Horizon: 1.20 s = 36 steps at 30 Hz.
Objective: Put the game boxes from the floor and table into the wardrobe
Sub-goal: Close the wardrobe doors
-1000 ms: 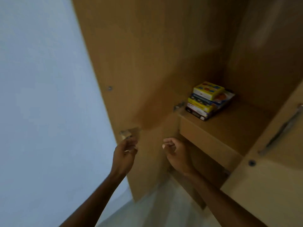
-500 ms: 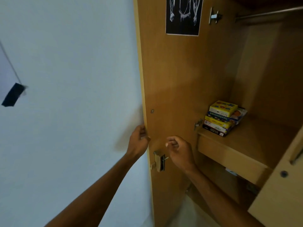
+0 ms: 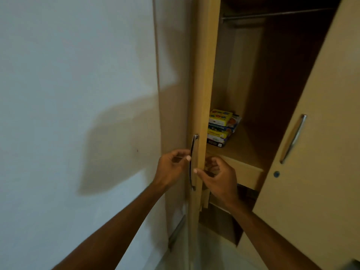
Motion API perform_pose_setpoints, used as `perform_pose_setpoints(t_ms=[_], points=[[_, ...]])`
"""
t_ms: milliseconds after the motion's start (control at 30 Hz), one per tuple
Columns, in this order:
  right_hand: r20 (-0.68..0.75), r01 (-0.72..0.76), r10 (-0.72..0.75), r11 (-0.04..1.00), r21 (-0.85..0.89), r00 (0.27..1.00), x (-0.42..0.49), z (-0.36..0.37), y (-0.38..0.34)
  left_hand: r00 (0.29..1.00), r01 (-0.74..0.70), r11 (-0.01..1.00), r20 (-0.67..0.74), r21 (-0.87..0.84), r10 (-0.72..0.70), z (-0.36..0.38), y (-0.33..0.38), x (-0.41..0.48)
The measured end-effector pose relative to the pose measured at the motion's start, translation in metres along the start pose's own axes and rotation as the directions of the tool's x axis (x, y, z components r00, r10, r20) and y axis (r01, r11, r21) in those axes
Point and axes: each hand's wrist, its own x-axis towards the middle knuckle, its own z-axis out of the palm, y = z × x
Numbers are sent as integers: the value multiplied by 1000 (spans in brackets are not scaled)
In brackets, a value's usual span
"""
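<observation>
Bare forearms (image 3: 120, 227), bare left hand (image 3: 171, 168) and right hand (image 3: 222, 178) (fingers (image 3: 202, 174) short-nailed).

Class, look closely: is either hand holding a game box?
No, the game boxes sit stacked on the shelf; left hand and right hand are at the door.

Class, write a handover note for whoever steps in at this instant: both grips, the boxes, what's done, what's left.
Left grip: curled by the handle, contact unclear.
Right grip: pinches the left door at its edge.
Boxes: stacked on the wardrobe shelf.
Done: that stack is stowed.
To do: shut the left door and right door; boxes elsewhere, if any, are out of view.
</observation>
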Motion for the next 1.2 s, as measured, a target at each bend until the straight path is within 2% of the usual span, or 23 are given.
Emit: perform_pose_setpoints(t_ms=[133, 267, 467, 600, 667, 933, 1200], points=[[-69, 26, -38, 986, -163, 997, 4, -31, 13, 994, -38, 998, 98, -57, 43, 40, 2, 12], [-172, -21, -31, 956, -291, 985, 13, -71, 35, 970, -53, 993, 230, -105, 76, 89, 3, 29], [-275, -75, -60, 887, -456, 960, 40, -123, 80, 952, -56, 987, 290, -148, 98, 168, -4, 55], [-328, -83, -163, 778, -623, 931, 70, -152, 107, 943, -45, 986, 320, -161, 95, 215, -5, 82], [-364, -105, -191, 747, -656, 912, 80, -158, 112, 939, -45, 987, 331, -156, 95, 228, -6, 91], [-434, -235, -144, 670, -704, 890, 138, -189, 159, 950, -41, 984, 297, -174, 92, 298, -12, 140], [-422, -294, -84, 595, -748, 903, 176, -207, 176, 971, -29, 985, 231, -168, 68, 337, -11, 169]])
